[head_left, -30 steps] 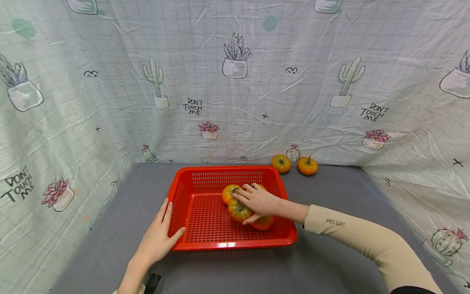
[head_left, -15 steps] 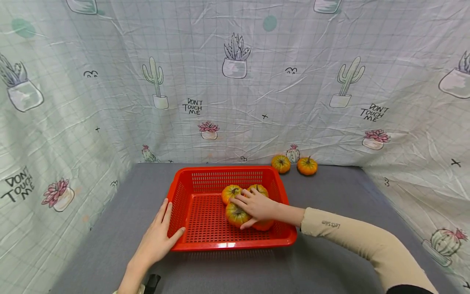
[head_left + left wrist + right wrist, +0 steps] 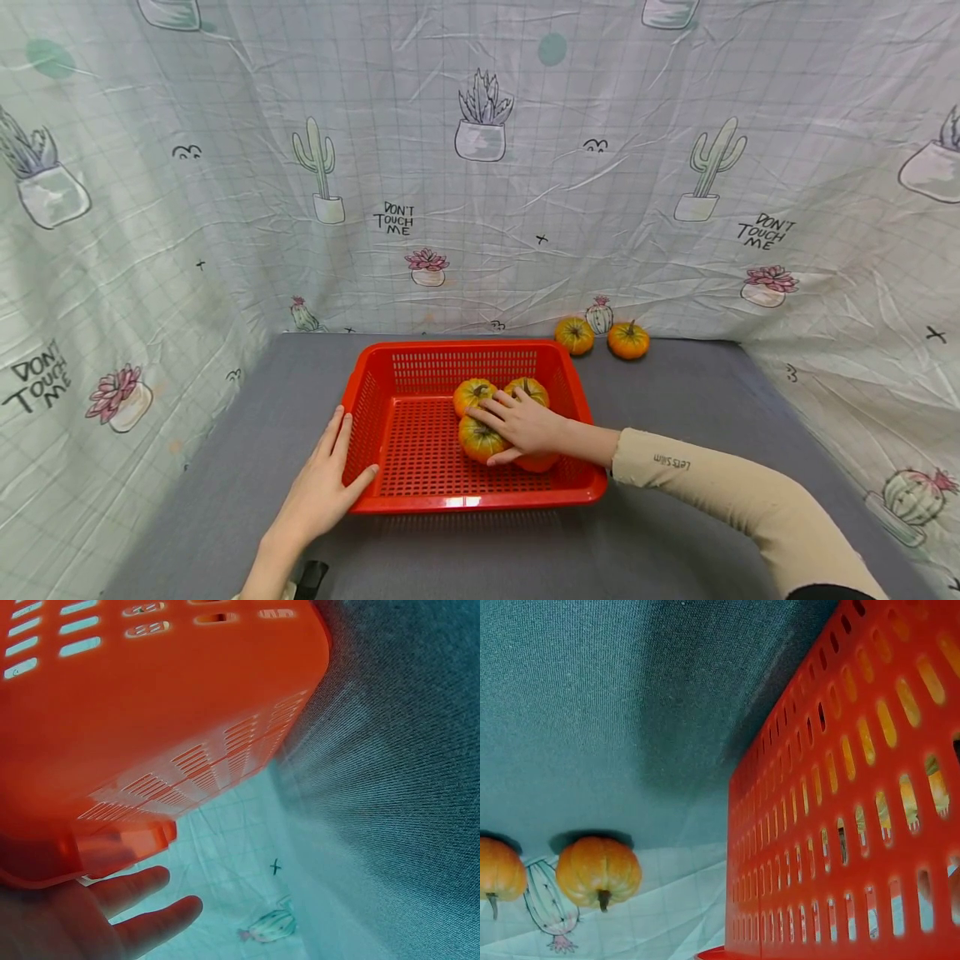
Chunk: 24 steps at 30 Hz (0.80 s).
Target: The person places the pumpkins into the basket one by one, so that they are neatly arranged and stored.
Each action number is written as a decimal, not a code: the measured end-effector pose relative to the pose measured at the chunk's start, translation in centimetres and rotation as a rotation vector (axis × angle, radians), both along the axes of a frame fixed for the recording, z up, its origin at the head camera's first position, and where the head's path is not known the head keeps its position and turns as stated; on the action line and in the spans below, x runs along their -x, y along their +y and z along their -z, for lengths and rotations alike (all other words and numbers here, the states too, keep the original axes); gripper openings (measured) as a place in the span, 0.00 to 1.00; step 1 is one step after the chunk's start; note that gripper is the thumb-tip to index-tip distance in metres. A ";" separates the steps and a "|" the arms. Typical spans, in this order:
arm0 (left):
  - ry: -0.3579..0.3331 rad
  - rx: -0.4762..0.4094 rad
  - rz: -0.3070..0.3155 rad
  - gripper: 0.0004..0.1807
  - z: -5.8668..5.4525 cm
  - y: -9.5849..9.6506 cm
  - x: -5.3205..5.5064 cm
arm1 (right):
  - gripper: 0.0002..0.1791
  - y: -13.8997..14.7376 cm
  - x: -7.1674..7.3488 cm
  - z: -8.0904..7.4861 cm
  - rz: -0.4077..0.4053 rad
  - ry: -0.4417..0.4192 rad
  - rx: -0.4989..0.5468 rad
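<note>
Several small orange-yellow pumpkins sit together in the right half of a red plastic basket (image 3: 420, 502). My right hand (image 3: 525, 425) reaches over the right rim and grips the front-left pumpkin (image 3: 478, 442), thumb at its near side and fingers across its top. Behind it are the back-left pumpkin (image 3: 471, 393) and the back-right pumpkin (image 3: 534, 392). Another pumpkin (image 3: 538, 463) is partly hidden under the hand. At the left, my left hand (image 3: 318, 483) rests on the basket's rim. Its thumb lies over the near corner, and its fingers stretch straight along the outside.
Two more small pumpkins stand outside, behind the basket's right back corner: one pumpkin (image 3: 574, 336) near the basket and another pumpkin (image 3: 628, 340) farther right. Grey cloth (image 3: 667, 392) covers the table. A cactus-printed curtain (image 3: 540, 192) closes off the back and sides.
My right hand has shifted slightly left with the front-left pumpkin, uncovering the back-right pumpkin behind it. The left hand and the basket stay where they were.
</note>
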State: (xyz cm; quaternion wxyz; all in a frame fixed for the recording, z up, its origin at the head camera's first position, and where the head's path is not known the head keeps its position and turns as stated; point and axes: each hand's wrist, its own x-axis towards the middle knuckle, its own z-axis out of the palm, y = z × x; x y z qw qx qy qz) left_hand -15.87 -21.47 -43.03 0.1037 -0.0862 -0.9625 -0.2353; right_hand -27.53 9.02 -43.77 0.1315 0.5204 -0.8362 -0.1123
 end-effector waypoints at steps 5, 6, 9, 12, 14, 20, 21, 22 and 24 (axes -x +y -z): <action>-0.013 -0.002 0.001 0.45 0.0 0.0 0.0 | 0.43 -0.1 0.2 0.4 0.001 -0.017 -0.006; -0.012 -0.001 0.001 0.45 0.1 0.0 0.1 | 0.43 -0.1 0.2 0.4 -0.001 -0.016 -0.009; -0.008 0.001 0.002 0.44 0.2 0.0 0.1 | 0.44 -0.1 0.2 0.5 -0.005 -0.019 -0.016; -0.009 0.001 0.003 0.44 0.3 -0.1 0.2 | 0.44 -0.2 0.1 0.6 -0.001 -0.024 -0.027; -0.009 0.003 0.002 0.45 0.3 -0.1 0.2 | 0.43 -0.2 0.1 0.6 -0.001 -0.013 -0.036; 0.002 0.003 0.006 0.44 0.3 -0.1 0.2 | 0.38 0.0 0.2 0.8 -0.042 0.062 -0.033; 0.002 0.003 0.006 0.44 0.3 -0.1 0.2 | 0.38 0.0 0.3 0.8 -0.048 0.069 -0.030; 0.003 0.003 0.005 0.44 0.3 -0.1 0.2 | 0.37 0.1 0.3 0.8 -0.053 0.076 -0.030; 0.003 0.003 0.005 0.44 0.3 -0.1 0.2 | 0.37 0.1 0.3 0.9 -0.061 0.088 -0.033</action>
